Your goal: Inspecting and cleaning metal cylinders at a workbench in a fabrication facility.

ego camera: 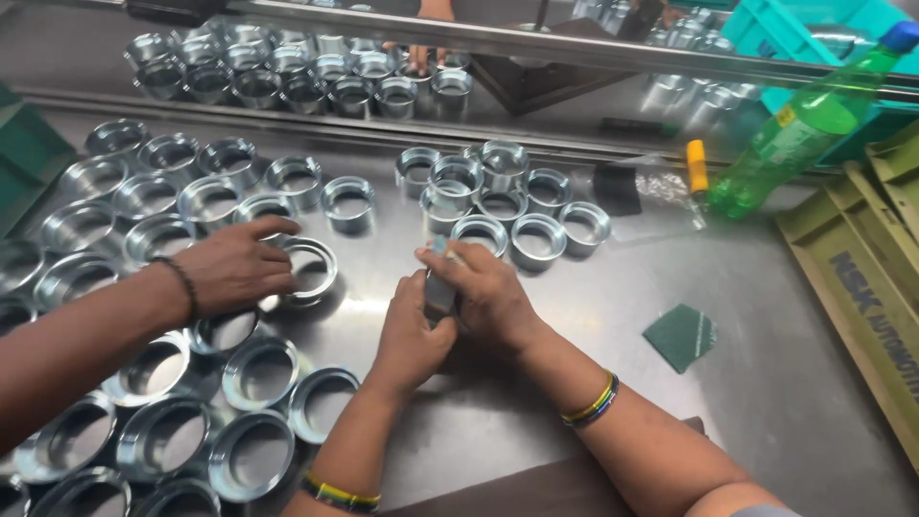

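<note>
Hands: left hand (410,337) and right hand (486,290) pinch 1 metal ring (439,290) between them | steel table (766,383)

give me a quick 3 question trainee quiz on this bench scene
1. True or false: both of the wearer's hands, left hand and right hand, grip one metal ring.
2. What does the co-worker's hand rest on? A) green pad B) large metal ring C) bottle
3. Fill in: the green bottle has a ____ cap.

Key: 1 true; 2 B; 3 blue
</note>
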